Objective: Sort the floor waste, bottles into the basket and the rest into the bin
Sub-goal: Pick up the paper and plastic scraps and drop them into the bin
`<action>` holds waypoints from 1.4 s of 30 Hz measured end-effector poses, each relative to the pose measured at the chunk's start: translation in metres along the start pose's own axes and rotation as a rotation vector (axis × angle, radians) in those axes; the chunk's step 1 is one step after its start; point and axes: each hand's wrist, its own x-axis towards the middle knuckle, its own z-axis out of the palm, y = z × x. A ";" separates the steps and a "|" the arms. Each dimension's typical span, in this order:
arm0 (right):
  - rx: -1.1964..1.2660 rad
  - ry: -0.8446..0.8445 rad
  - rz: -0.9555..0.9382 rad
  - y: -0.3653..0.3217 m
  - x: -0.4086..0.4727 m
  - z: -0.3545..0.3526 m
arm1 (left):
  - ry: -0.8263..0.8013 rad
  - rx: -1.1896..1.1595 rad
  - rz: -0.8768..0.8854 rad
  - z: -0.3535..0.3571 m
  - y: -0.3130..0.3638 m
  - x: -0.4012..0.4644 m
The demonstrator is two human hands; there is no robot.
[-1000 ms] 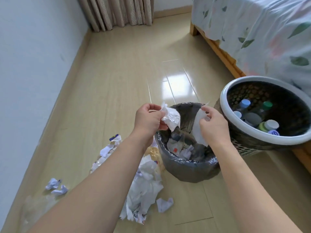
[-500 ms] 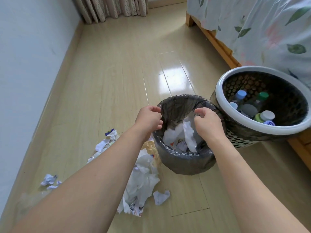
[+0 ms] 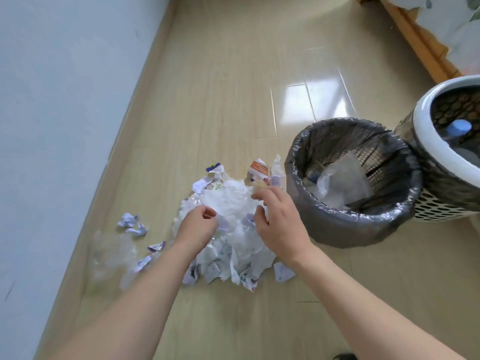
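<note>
Now both hands are lowered onto the heap of torn paper and plastic (image 3: 231, 229) at the centre of the frame. The left hand (image 3: 198, 227) is curled, its fingers bent in narrow at the heap's left flank; whether anything is pinched cannot be told. The right hand (image 3: 278, 216) is spread wide over the heap's right side, fingertips touching the crumpled white plastic. The heap lies between the two hands and runs lengthwise up and down the frame. The bin (image 3: 337, 227) stands just right of it, nearer the right hand, with the basket (image 3: 426, 141) beyond at the right edge. A bottle cap (image 3: 461, 126) is visible inside it.
</note>
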 end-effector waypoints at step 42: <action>0.426 -0.145 0.509 -0.025 0.088 -0.126 | -0.006 -0.513 0.069 -0.026 0.068 -0.060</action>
